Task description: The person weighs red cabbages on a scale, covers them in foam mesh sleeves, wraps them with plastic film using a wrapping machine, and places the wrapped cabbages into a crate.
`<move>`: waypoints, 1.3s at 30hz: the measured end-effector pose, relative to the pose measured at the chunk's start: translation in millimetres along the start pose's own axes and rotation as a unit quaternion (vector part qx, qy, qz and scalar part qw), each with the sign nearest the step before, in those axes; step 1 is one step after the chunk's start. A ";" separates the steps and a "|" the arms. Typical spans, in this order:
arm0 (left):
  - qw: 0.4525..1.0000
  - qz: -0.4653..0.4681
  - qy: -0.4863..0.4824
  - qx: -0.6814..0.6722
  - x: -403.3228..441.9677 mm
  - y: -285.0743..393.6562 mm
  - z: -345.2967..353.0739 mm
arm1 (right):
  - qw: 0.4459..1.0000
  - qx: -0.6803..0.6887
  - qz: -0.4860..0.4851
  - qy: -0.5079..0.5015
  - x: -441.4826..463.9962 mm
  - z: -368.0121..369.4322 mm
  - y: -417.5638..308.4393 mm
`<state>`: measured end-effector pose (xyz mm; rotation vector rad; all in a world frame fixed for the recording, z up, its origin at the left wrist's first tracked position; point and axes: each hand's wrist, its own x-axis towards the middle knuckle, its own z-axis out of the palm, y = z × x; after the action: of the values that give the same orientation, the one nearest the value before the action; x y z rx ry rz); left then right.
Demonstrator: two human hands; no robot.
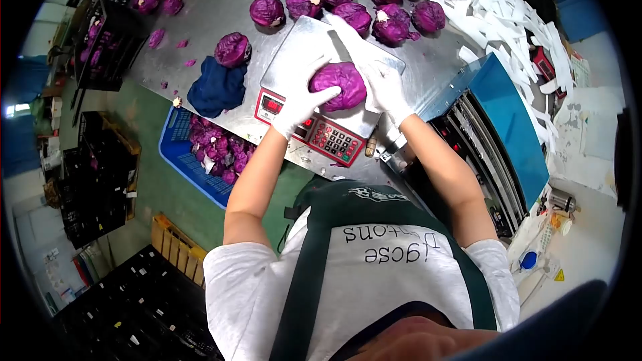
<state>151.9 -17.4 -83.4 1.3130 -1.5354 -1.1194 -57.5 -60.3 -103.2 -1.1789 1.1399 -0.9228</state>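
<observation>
A purple cabbage (344,85) rests on the metal plate of a scale (289,53) with a red keypad front. White-gloved, my left hand (304,97) is closed round the cabbage's left side, its thumb lying across the front. My right hand (386,87), also gloved, is beside the cabbage's right side, fingers closed on a white strip (346,32) that stretches up and away over the plate. Its palm side is hidden.
Several purple cabbages (389,23) lie behind the scale. White strips (481,0) are heaped at back right, near a blue-sided machine (505,120). A blue cloth (217,87) lies left of the scale. Below the table edge, a blue crate (175,140) holds purple leaves.
</observation>
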 end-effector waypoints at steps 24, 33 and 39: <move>0.962 -0.035 0.074 -0.261 -19.2 -8.8 -23.2 | 0.701 -0.657 0.120 -0.248 -99.0 -11.0 48.0; 0.984 -0.061 0.020 -0.168 -29.0 -17.6 -28.8 | 0.819 -0.551 0.161 0.010 -67.6 -19.0 90.6; 0.991 0.041 0.028 -0.122 -2.4 -27.9 -17.5 | 0.889 -0.375 0.263 0.025 -52.7 -38.6 82.2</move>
<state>176.6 -19.0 -105.4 1.0973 -1.3512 -1.1670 -108.5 -3.4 -175.3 -1.3296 1.8289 -0.0672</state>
